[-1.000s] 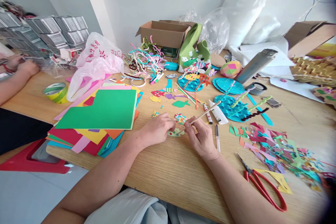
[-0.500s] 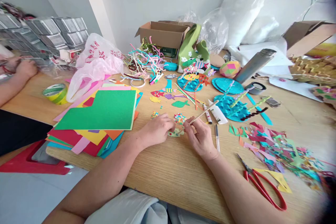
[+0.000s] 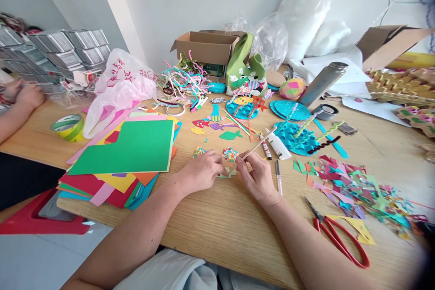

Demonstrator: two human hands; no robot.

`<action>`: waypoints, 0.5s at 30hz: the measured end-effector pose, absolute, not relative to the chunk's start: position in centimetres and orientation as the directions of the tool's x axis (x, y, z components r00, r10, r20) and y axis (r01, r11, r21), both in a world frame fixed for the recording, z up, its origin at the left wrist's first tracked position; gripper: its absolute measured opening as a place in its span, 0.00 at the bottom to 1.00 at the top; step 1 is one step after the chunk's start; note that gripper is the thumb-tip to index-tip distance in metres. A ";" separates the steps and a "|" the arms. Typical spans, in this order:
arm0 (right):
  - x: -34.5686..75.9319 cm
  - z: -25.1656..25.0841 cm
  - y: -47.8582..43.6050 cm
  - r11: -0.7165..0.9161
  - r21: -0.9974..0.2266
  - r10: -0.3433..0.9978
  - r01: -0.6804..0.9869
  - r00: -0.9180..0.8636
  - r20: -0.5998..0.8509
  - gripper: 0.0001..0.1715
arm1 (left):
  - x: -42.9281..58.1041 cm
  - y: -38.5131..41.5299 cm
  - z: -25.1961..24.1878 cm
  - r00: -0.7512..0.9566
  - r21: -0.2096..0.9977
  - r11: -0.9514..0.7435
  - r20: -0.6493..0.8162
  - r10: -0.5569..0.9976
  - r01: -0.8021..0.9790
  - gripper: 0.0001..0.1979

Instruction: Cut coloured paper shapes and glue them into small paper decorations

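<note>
Straight wooden stick (image 3: 260, 142); flat, dotted paper cutout (image 3: 222, 175)
Right of the cutout, my right hand (image 3: 257, 175) pinches the stick; left of it, my left hand (image 3: 201, 172) curls, its grip unclear.

The stick (image 3: 260, 142) in the middle is smooth wood, and the table (image 3: 204, 222) is wood too. The paper (image 3: 139, 145) at left looks dull. Upper left, the bag (image 3: 115, 93) is crinkly plastic; upper right, the flask (image 3: 322, 85) is shiny metal.
</note>
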State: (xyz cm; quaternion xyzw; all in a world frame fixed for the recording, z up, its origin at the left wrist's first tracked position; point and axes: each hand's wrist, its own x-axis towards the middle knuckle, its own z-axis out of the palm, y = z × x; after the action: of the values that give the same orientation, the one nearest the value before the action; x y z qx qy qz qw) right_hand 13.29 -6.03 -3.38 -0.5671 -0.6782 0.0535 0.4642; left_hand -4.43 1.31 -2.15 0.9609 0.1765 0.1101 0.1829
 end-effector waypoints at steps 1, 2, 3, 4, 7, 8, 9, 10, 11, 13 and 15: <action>13.3 -3.4 -6.0 0.348 -0.602 0.819 0.718 0.079 0.568 0.15 | -4.4 1.3 -2.2 0.914 0.387 -0.872 0.144 0.380 0.301 0.17; 13.3 -3.5 -6.0 0.345 -0.607 0.821 0.716 0.084 0.565 0.16 | -4.4 1.3 -2.2 0.914 0.383 -0.872 0.140 0.381 0.304 0.17; 13.3 -3.5 -6.0 0.340 -0.614 0.822 0.713 0.091 0.561 0.16 | -4.4 1.3 -2.2 0.914 0.381 -0.872 0.138 0.382 0.307 0.17; 13.3 -3.6 -6.0 0.333 -0.622 0.825 0.709 0.100 0.556 0.16 | -4.4 1.2 -2.1 0.914 0.378 -0.873 0.135 0.382 0.309 0.17; 13.4 -3.8 -6.0 0.295 -0.663 0.839 0.688 0.145 0.524 0.17 | -4.4 1.2 -2.1 0.914 0.368 -0.874 0.130 0.385 0.316 0.17; 13.4 -3.9 -6.0 0.276 -0.682 0.846 0.678 0.166 0.507 0.17 | -4.4 1.1 -2.0 0.913 0.364 -0.875 0.128 0.387 0.320 0.17; 13.4 -4.0 -5.9 0.253 -0.704 0.853 0.664 0.190 0.487 0.17 | -4.4 1.1 -2.0 0.913 0.360 -0.875 0.124 0.390 0.325 0.17; 13.4 -4.1 -5.9 0.229 -0.727 0.860 0.647 0.215 0.462 0.17 | -4.4 1.0 -1.9 0.912 0.355 -0.874 0.118 0.393 0.331 0.17; 13.4 -4.1 -5.8 0.203 -0.751 0.867 0.629 0.241 0.436 0.17 | -4.4 1.0 -1.8 0.912 0.351 -0.874 0.111 0.396 0.337 0.17; 13.5 -4.1 -5.8 0.155 -0.788 0.880 0.595 0.280 0.384 0.17 | -4.3 0.9 -1.6 0.912 0.341 -0.873 0.094 0.400 0.348 0.17; 13.5 -4.0 -5.7 0.115 -0.818 0.889 0.564 0.309 0.338 0.17 | -4.3 0.9 -1.5 0.911 0.330 -0.873 0.079 0.405 0.359 0.17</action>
State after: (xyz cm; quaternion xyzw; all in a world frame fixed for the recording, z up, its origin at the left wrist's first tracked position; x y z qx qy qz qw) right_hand 13.46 -5.73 -4.03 -0.6442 -0.5638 0.1661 0.4895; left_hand -4.31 0.86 -1.47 0.9650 0.1978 0.0729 0.1561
